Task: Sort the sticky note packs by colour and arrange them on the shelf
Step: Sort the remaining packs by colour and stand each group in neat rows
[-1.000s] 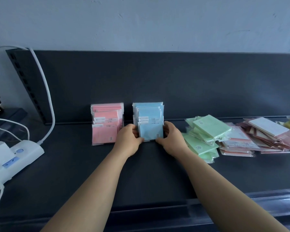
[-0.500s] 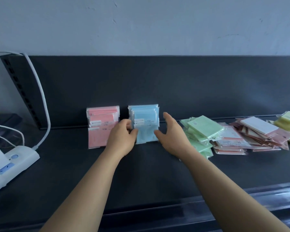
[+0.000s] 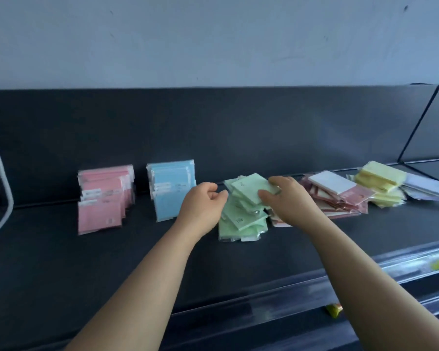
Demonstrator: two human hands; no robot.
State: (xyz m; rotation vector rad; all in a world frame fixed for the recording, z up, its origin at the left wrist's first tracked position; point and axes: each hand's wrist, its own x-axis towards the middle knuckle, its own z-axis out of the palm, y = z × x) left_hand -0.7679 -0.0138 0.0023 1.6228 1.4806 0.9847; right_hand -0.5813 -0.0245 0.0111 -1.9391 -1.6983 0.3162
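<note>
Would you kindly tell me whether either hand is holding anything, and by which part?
The right hand holds the top green pack by its right edge; the left hand seems to hold nothing.

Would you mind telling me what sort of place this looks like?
Probably a shop's stationery aisle: a dark display shelf with a clear price-label strip along its front edge, holding many identical wrapped green sticky note packs.

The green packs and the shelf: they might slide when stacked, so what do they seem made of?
Green packs: likely paper pads in clear glossy plastic wrap, its edges glinting. Shelf: probably painted metal, matte dark grey, evenly dull; cannot be sure.
</note>
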